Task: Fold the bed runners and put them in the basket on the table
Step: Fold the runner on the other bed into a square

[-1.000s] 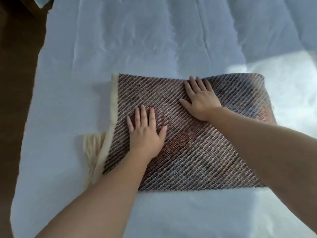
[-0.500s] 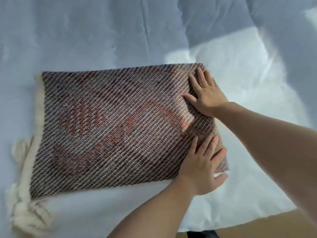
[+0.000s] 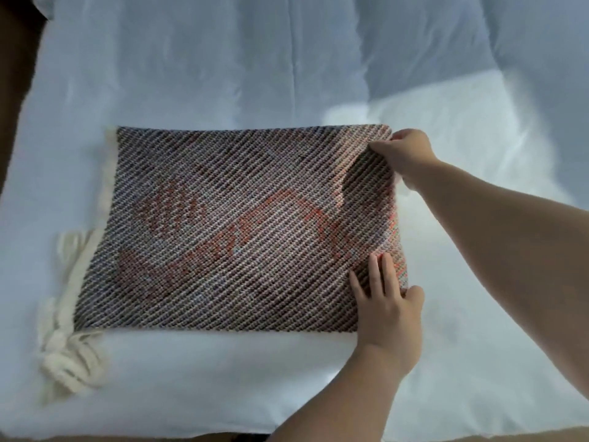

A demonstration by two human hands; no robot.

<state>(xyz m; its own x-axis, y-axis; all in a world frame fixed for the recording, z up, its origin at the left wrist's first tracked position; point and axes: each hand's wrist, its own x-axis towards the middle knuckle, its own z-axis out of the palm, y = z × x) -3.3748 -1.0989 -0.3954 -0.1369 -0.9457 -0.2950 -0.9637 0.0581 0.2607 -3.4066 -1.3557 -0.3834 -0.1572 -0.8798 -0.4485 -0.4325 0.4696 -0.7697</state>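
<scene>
Nearest: left hand (image 3: pixel 387 309), fingers straight and close together, pressed flat on the near right corner of the bed runner (image 3: pixel 239 228); thumb curved against the right edge, under or beside not discernible. Near left: cream fringe (image 3: pixel 68 355), bunched on the white bedding (image 3: pixel 197 74), trailing from the runner's left end. Centre: runner folded to a flat rectangle on the bedding, long axis left to right across the view, fringed end pointing left, plain edge right; dark diagonal weave with an orange-red figure. Farther: right hand (image 3: pixel 406 154), pinching the far right corner, thumb on top, fingers curled beneath, corner raised slightly. Beyond: creased bedding, sunlit patch at right.
</scene>
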